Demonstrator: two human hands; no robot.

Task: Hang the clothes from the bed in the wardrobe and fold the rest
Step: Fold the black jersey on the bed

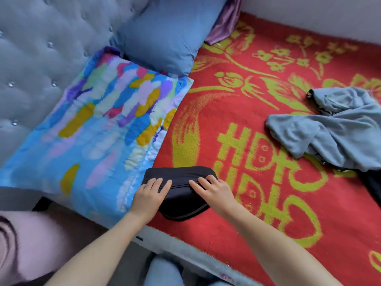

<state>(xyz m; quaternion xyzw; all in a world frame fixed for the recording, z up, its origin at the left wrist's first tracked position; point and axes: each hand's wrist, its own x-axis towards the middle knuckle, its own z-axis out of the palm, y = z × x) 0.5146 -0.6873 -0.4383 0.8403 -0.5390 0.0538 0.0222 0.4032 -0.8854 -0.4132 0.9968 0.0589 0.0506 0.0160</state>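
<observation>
Bed, red blanket: folded black garment lies at near edge. Left hand and right hand press it, fingers flat. Recommend smoothing outward; grey garment awaits.

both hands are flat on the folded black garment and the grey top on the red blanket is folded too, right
Not quite: the head view shows the grey top lying crumpled, not folded, on the red blanket. The left hand and right hand do rest flat on the folded black garment.
</observation>
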